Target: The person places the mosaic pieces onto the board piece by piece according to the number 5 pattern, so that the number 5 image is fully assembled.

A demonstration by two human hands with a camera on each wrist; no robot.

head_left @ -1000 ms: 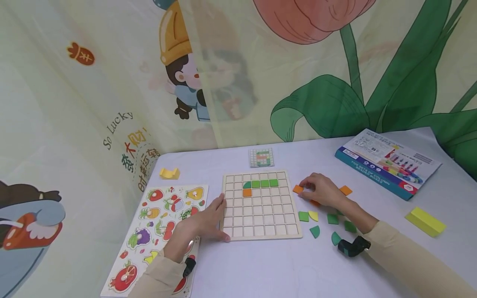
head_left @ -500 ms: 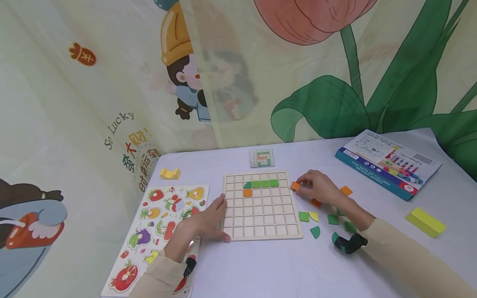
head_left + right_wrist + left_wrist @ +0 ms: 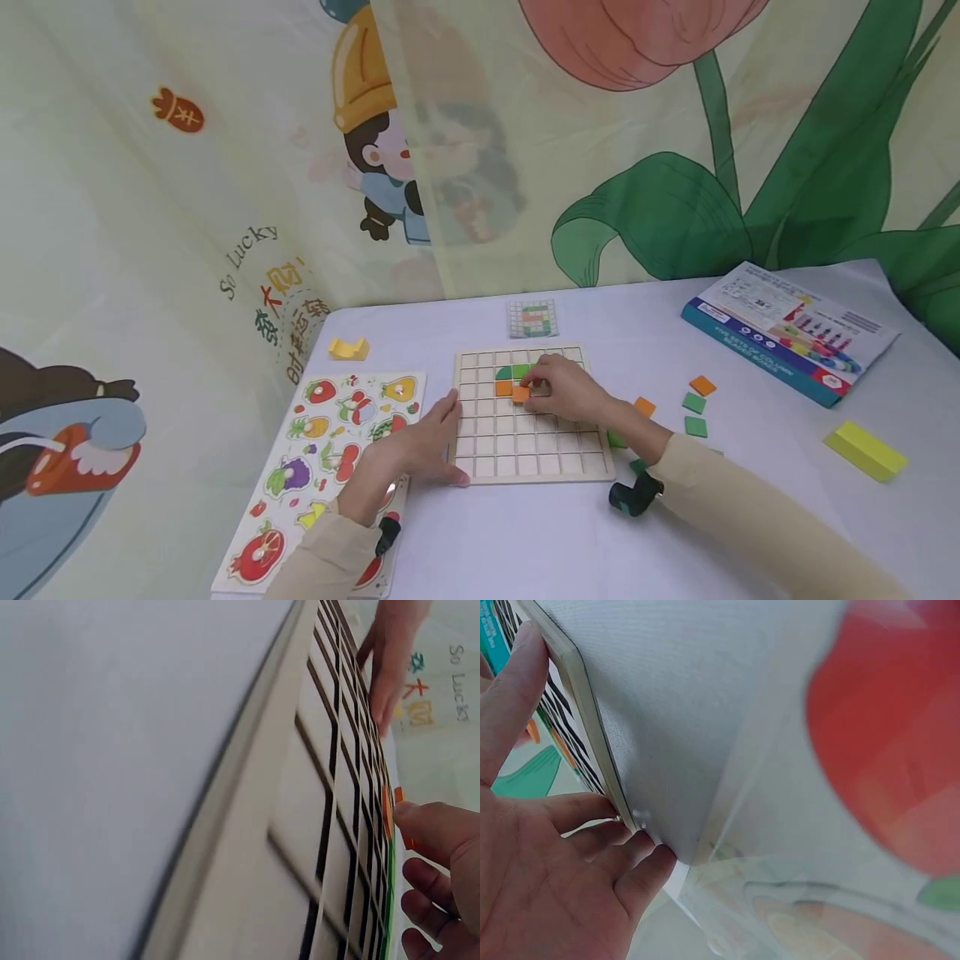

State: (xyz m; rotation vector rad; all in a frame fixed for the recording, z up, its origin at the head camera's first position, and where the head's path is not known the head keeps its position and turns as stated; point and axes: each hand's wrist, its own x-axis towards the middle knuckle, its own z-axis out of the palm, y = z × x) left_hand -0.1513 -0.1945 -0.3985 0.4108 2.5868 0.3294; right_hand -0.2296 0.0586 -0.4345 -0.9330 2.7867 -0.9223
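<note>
A wooden grid board (image 3: 495, 454) lies on the white table, edged on its left by my left hand (image 3: 417, 447). That hand's fingers lie fairly straight, touching the board's rim, also in the left wrist view. My right hand (image 3: 573, 393) pinches an orange square tile (image 3: 521, 395) over the upper part of the grid. Just left of it another orange tile (image 3: 503, 388) sits in a cell. Above are a teal quarter-round tile (image 3: 504, 372) and a green tile (image 3: 521, 371); my right hand hides the rest of that row.
Loose tiles, including an orange tile (image 3: 702, 385) and a green tile (image 3: 696, 427), lie right of the board. A small pattern card (image 3: 532, 318) is behind it. A fruit picture board (image 3: 300, 492) is at left, a box (image 3: 787, 333) and a yellow block (image 3: 866, 452) at right.
My right hand has carried the orange tile leftward from beside the board to over the grid, near the first orange tile. The left hand keeps its place at the rim.
</note>
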